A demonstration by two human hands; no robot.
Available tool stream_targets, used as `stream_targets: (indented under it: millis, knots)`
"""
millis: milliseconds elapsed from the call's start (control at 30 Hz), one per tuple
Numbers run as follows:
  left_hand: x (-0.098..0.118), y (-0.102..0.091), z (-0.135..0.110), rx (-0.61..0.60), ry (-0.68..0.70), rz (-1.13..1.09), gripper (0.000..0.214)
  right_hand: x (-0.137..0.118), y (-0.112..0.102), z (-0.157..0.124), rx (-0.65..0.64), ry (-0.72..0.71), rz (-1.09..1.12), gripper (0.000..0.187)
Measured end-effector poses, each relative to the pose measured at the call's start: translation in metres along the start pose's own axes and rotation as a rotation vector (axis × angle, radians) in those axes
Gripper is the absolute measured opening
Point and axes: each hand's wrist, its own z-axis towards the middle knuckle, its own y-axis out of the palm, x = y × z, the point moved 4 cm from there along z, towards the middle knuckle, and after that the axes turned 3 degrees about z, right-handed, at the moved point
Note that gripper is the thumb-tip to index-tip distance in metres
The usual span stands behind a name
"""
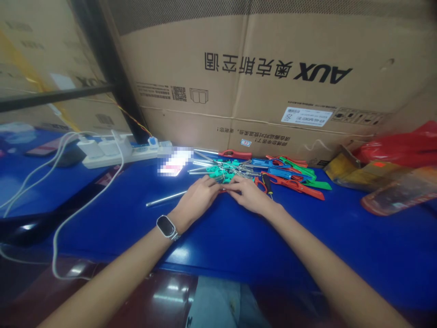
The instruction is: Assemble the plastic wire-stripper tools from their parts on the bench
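Note:
My left hand [201,197], with a watch [166,226] on its wrist, is closed around a long-nosed lighter. The lighter's thin metal tube [164,199] sticks out to the left, low over the blue table. My right hand [248,193] meets the left one, thumb and fingers pinched at the lighter's other end, where a little red shows. Most of the lighter's body is hidden by my fingers. Right behind both hands lies a pile of green lighter parts [221,171] and metal tubes. A red lighter [235,154] rests at the back of the pile.
Red, blue and green handles [297,186] lie to the right, beside a black-and-yellow screwdriver [266,183]. A glowing phone [175,161] and a power strip [102,159] with white cables are left. A large carton [256,105] stands behind; a clear bag [396,196] lies right.

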Motion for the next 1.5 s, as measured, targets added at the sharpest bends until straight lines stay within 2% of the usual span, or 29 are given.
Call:
stream_targets:
  millis: [233,367,500,867,1133,1233,1367,1500]
  knots:
    - [0.004,-0.002,0.000,-0.045,0.011,0.016,0.023,-0.004,-0.010,0.001,0.047,0.068,0.071,0.024]
    - [0.008,0.001,-0.002,-0.054,0.056,0.126,0.023,-0.006,-0.015,0.001,0.084,0.044,-0.140,0.024]
    - [0.013,0.003,-0.003,-0.078,0.083,0.189,0.020,-0.006,-0.014,0.000,-0.008,-0.012,-0.312,0.024]
    - [0.009,0.009,-0.006,-0.125,0.088,0.194,0.025,-0.005,-0.011,-0.002,-0.025,-0.021,-0.304,0.023]
    - [0.011,0.008,-0.012,-0.121,0.086,0.192,0.033,-0.021,-0.010,-0.013,0.012,-0.001,-0.363,0.035]
    - [0.008,0.007,-0.011,-0.114,0.072,0.126,0.029,-0.029,-0.007,-0.017,-0.009,-0.025,-0.363,0.037]
    - [-0.003,0.004,-0.010,-0.079,-0.072,-0.118,0.017,-0.028,-0.002,-0.019,-0.051,0.003,-0.278,0.037]
    - [-0.009,0.003,-0.010,-0.053,-0.135,-0.223,0.011,-0.021,-0.007,-0.019,0.002,0.034,-0.144,0.041]
